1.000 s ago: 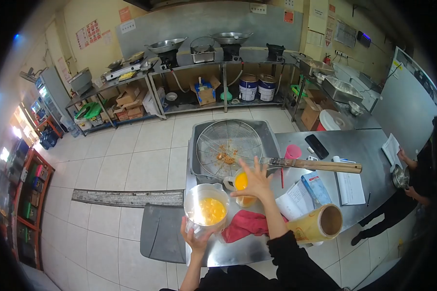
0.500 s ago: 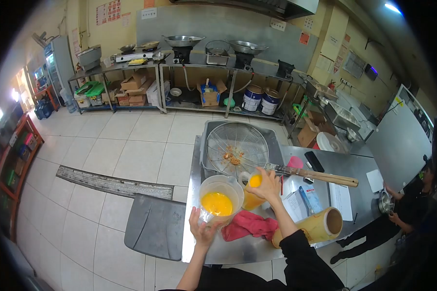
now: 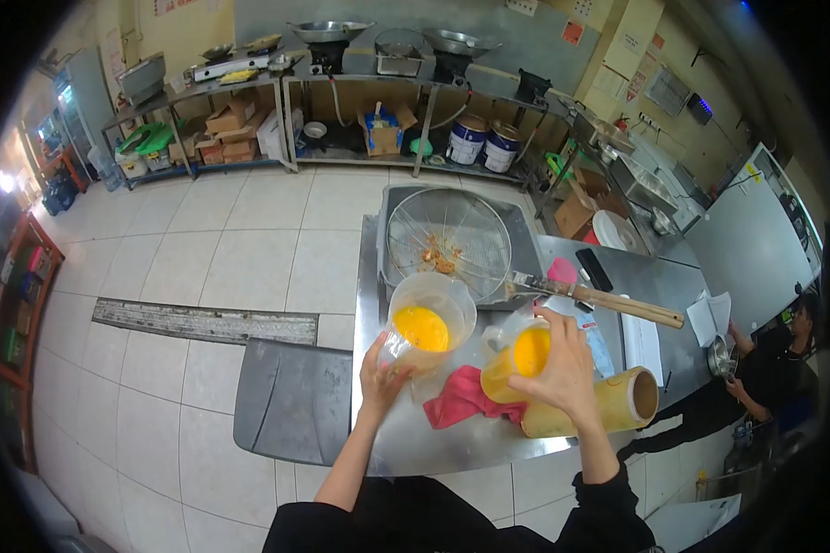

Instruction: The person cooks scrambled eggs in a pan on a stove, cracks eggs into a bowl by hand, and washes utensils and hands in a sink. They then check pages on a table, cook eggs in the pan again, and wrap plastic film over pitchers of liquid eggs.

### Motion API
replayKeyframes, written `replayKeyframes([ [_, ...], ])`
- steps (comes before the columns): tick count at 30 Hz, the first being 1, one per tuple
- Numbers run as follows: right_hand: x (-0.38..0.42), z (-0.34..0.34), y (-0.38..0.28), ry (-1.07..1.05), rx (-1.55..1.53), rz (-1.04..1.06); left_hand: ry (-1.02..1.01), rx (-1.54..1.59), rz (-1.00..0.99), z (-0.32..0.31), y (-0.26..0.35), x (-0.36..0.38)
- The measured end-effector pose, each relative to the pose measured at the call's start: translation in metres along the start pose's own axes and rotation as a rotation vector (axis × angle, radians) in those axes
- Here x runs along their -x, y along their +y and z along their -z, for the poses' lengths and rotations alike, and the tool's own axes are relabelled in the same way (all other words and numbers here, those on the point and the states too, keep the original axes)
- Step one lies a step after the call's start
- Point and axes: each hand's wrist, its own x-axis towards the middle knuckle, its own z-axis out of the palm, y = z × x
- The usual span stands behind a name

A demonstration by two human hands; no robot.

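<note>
My left hand (image 3: 380, 380) is wrapped round the near left side of a clear plastic pitcher (image 3: 454, 300) with yellow liquid in its bottom. To its right, my right hand (image 3: 567, 369) grips a second clear jug (image 3: 500, 380) from its right side. Yellow liquid stands higher in that jug, and its pale handle and spout side faces the first pitcher. Both vessels are over the steel table (image 3: 415, 447), apart from each other. A crumpled red cloth (image 3: 466, 398) lies on the table between and below them.
Beyond the pitchers, a wire strainer (image 3: 470, 226) holding brown crumbs rests over a grey tub (image 3: 527, 244); its wooden handle (image 3: 627, 306) reaches right. A thick wrap roll (image 3: 595, 410) lies near my right wrist. A grey lid (image 3: 290, 401) adjoins the table's left. A person (image 3: 770, 369) holds a metal bowl at right.
My right hand and its jug have moved right, away from the other pitcher, and the hand now grips the jug's side. The left pitcher has shifted slightly. The view has tilted down.
</note>
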Motion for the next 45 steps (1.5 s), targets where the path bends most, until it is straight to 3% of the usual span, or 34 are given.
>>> replayKeyframes([
  [3,0.021,0.016,-0.011,-0.115,-0.063,0.045,-0.084,0.065,0.017,0.016,0.001,0.004],
  [6,0.041,0.011,-0.020,-0.194,-0.182,0.182,-0.229,0.088,0.468,0.053,0.023,0.015],
  [8,0.051,0.001,-0.036,-0.239,-0.254,0.309,-0.156,0.109,0.482,0.076,0.037,0.038],
  [10,0.060,-0.019,-0.046,-0.285,-0.310,0.289,-0.085,0.728,0.617,0.107,0.062,0.034],
  [11,0.063,-0.027,-0.052,-0.342,-0.303,0.301,-0.090,0.724,0.620,0.122,0.073,0.024],
  [13,0.067,-0.044,-0.067,-0.409,-0.291,0.333,-0.681,0.787,0.644,0.142,0.089,0.004],
  [14,0.069,-0.054,-0.074,-0.401,-0.298,0.336,-0.684,0.779,0.636,0.143,0.089,0.004],
  [17,0.068,-0.078,-0.089,-0.334,-0.290,0.402,-0.637,0.475,0.715,0.141,0.084,0.010],
  [23,0.057,-0.090,-0.105,-0.347,-0.176,0.449,-0.430,0.438,0.826,0.125,0.065,0.039],
  [26,0.049,-0.086,-0.099,-0.406,-0.175,0.499,-0.331,0.399,0.693,0.116,0.065,0.045],
  [28,0.052,-0.075,-0.091,-0.431,-0.185,0.538,-0.368,0.394,0.687,0.114,0.067,0.049],
  [32,0.067,0.015,-0.020,-0.234,-0.387,0.448,-0.375,0.358,0.708,0.110,0.078,0.055],
  [34,0.108,0.051,0.050,0.095,-0.415,0.176,-0.350,0.335,0.729,0.109,0.086,0.053],
  [36,0.112,0.090,0.058,0.354,-0.137,0.052,-0.347,0.313,0.744,0.106,0.092,0.052],
  [37,0.110,0.092,0.069,0.348,-0.133,0.054,-0.287,0.300,0.770,0.103,0.095,0.052],
  [39,0.104,0.087,0.097,0.175,0.422,0.253,-0.218,0.277,0.834,0.095,0.099,0.061],
  [40,0.100,0.077,0.110,0.172,0.426,0.259,-0.168,0.282,0.737,0.088,0.094,0.069],
  [42,0.093,0.047,0.135,0.353,0.277,0.497,-0.048,0.296,0.828,0.075,0.097,0.082],
  [45,0.101,0.023,0.150,0.299,0.122,0.437,-0.079,0.085,0.880,0.073,0.118,0.070],
])
